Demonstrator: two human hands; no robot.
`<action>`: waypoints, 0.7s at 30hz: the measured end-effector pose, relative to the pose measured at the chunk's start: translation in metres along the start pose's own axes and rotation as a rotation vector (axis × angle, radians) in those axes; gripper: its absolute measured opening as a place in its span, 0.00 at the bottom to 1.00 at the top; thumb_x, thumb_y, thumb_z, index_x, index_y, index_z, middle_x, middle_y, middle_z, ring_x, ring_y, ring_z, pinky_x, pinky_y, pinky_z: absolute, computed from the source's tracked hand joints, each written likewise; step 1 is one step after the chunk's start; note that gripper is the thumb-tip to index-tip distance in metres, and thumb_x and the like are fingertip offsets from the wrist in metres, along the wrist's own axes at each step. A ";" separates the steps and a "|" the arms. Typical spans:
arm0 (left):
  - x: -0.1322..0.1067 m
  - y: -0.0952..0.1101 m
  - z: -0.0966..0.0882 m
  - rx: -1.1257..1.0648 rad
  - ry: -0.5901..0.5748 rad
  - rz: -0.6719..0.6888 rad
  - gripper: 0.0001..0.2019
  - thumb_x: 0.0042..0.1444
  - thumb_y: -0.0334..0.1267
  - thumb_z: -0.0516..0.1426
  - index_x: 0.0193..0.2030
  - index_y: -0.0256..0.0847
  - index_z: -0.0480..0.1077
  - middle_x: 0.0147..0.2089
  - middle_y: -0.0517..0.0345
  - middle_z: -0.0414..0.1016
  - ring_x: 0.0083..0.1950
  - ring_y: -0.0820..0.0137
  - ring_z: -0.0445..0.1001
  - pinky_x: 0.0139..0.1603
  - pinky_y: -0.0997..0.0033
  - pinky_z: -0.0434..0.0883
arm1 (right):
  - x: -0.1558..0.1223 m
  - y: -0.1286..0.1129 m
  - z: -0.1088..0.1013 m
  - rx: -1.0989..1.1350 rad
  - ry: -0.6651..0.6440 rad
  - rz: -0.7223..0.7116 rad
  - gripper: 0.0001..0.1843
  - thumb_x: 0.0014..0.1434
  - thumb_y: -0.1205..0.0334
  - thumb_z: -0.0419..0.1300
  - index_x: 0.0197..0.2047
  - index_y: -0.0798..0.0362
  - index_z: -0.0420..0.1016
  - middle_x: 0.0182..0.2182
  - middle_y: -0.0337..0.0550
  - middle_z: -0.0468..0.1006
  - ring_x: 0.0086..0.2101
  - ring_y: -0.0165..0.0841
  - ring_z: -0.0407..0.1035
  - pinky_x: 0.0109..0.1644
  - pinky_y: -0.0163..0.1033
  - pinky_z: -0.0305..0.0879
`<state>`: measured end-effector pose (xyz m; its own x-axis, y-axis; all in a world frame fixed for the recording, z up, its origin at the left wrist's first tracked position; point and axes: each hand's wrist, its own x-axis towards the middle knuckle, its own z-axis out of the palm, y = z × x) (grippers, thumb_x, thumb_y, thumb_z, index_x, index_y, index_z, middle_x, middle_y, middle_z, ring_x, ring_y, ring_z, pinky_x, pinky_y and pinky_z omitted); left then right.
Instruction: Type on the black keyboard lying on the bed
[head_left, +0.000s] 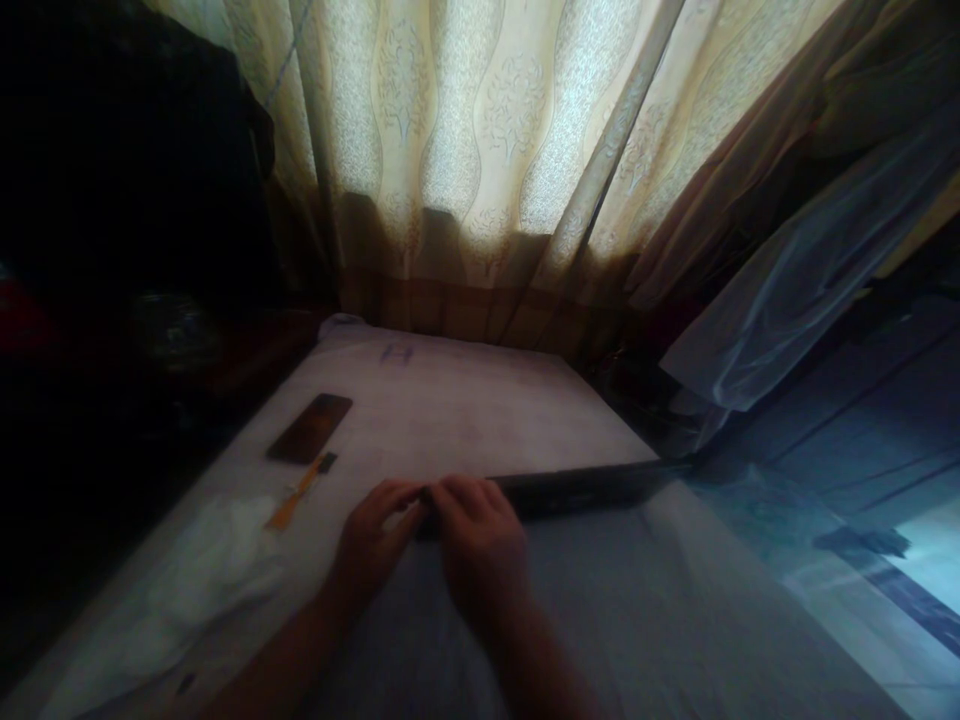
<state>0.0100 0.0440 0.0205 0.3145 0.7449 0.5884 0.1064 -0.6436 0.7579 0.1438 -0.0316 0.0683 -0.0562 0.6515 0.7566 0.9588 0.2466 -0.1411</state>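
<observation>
A long, narrow black bar-like thing (577,490) lies across the bed-like white surface (450,390), running from my hands toward the right edge. Its exact kind is too dark to tell. At its left end, my left hand (379,530) is closed, thumb and forefinger pinching the tip. Close beside it, my right hand (484,535) is curled over the same end from above, fingertips bent down onto it. The fingers of both hands almost meet, and they hide the bar's end and any small part there.
To the left lie a dark phone (311,428) and a thin orange-handled tool with a dark tip (300,490). Crumpled white plastic (202,580) sits nearer me. A patterned curtain (510,130) hangs behind, and draped cloth (795,290) hangs at right.
</observation>
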 end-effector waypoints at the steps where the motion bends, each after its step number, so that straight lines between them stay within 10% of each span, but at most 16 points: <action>1: 0.000 0.000 0.000 0.009 0.001 0.005 0.08 0.58 0.40 0.59 0.43 0.45 0.76 0.40 0.56 0.79 0.41 0.69 0.77 0.42 0.69 0.76 | 0.000 0.001 0.000 -0.004 0.000 0.000 0.12 0.65 0.70 0.53 0.45 0.54 0.77 0.40 0.46 0.79 0.37 0.38 0.67 0.42 0.40 0.65; 21: -0.002 0.002 -0.006 0.247 0.018 0.185 0.12 0.61 0.37 0.56 0.51 0.45 0.73 0.45 0.52 0.77 0.44 0.67 0.77 0.46 0.65 0.77 | -0.009 0.025 -0.009 -0.088 0.057 0.049 0.16 0.62 0.74 0.51 0.45 0.56 0.79 0.40 0.49 0.79 0.38 0.38 0.67 0.42 0.41 0.67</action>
<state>0.0038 0.0423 0.0224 0.3331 0.6124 0.7170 0.2757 -0.7904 0.5470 0.1711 -0.0377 0.0638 0.0050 0.6191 0.7853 0.9808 0.1498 -0.1244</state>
